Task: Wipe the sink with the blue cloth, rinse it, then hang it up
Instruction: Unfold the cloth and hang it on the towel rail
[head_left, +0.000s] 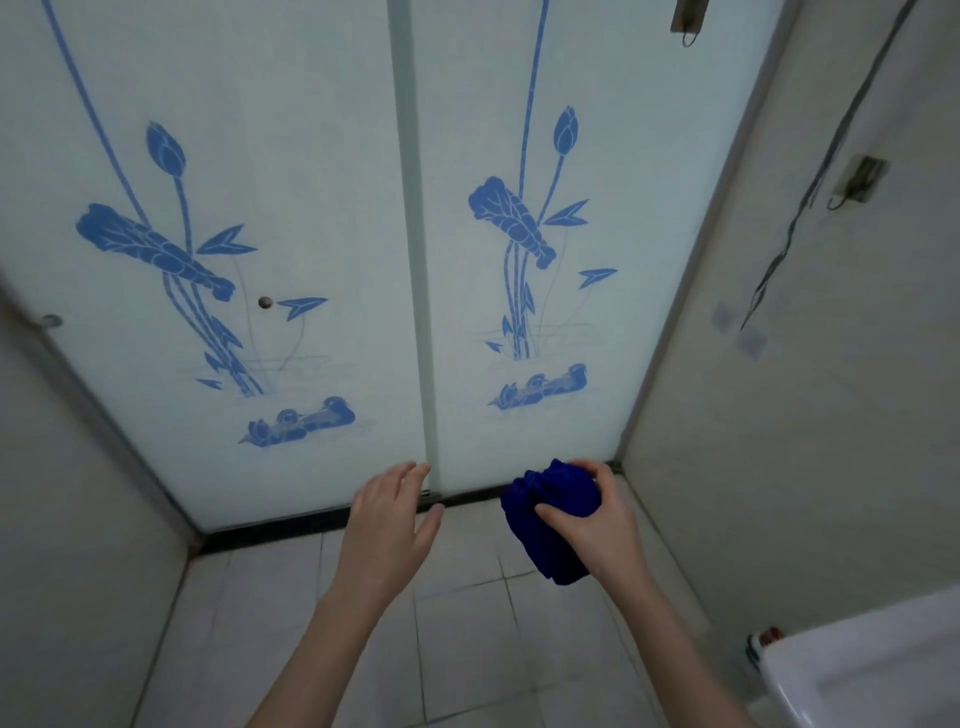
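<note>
R grip clamped round bunched blue cloth, L grip apart, empty beside it.

the blue cloth was a deep, saturated blue, bunched into a crumpled wad rather than spread flat, with gathered folds at its far end and a thicker lump hanging at its near end. it was held in mid-air, right of centre, gripped by the right hand. the sink showed only as a smooth white rim in the near right corner, well apart from the cloth.
</note>
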